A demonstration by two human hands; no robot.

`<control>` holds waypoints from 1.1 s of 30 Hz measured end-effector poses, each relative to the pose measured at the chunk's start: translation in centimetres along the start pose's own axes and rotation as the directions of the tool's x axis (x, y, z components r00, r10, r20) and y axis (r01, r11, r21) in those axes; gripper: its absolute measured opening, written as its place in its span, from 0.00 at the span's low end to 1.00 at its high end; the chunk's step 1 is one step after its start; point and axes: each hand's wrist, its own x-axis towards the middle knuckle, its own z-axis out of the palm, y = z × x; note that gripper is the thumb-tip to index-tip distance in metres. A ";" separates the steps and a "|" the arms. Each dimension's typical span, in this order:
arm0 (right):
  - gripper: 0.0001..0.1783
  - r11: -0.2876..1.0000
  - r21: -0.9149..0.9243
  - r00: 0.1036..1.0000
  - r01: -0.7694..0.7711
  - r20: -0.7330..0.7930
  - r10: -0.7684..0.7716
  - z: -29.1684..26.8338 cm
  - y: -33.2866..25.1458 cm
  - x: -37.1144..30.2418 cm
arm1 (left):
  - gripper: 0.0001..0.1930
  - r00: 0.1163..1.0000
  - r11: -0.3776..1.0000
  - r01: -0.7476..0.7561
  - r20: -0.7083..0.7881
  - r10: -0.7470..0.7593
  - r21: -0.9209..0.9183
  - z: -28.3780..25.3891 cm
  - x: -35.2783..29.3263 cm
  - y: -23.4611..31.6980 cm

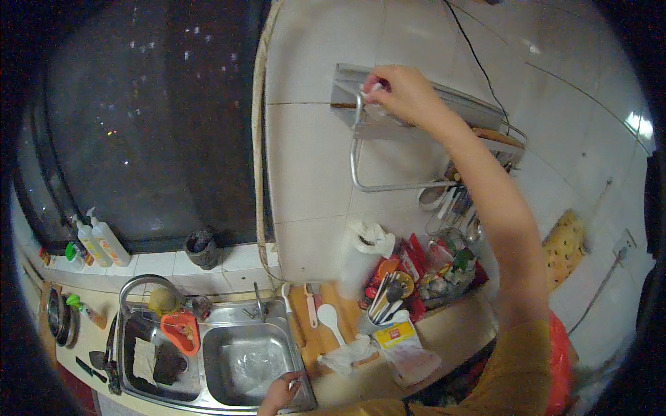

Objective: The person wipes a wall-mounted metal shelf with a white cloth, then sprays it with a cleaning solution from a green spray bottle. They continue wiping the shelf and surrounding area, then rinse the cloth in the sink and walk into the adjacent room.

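Note:
My right hand (409, 93) is raised to the left end of a metal wall rack (354, 156). Its fingers are closed on a small white wad (375, 90), cloth or tissue, that touches the rack's bent rail. Low in the view, my left hand (281, 392) is beside the right bowl of the steel sink (300, 347), fingers curled. A pale bit shows at its fingertips, too small to name. Close by on a wooden board (302, 315) lie a white rice paddle (328, 319), a pink-handled peeler (311, 312) and a crumpled white cloth (347, 355).
Utensils (454, 204) hang under the rack. Below stand a paper towel roll (357, 260), a holder of chopsticks (383, 305) and a bagged pile (444, 270). An orange strainer basket (180, 331) sits in the left bowl by the faucet (146, 281). Bottles (107, 239) line the windowsill.

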 end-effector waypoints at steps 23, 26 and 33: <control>0.09 0.984 0.147 0.991 -0.102 -0.071 0.113 -1.4 -3.6 -0.2 | 0.14 0.994 0.982 0.009 -0.108 -0.030 -0.190 -1.4 -3.1 -0.9; 0.10 0.996 0.079 0.997 0.040 -0.073 -0.035 0.4 -4.1 0.1 | 0.14 0.990 0.978 0.100 -0.076 -0.115 -0.181 -1.8 -3.3 -2.4; 0.10 0.949 -0.313 0.986 -0.019 0.150 0.069 3.5 -2.0 6.8 | 0.14 0.980 0.968 0.101 -0.143 -0.136 -0.229 -2.4 -3.4 -3.2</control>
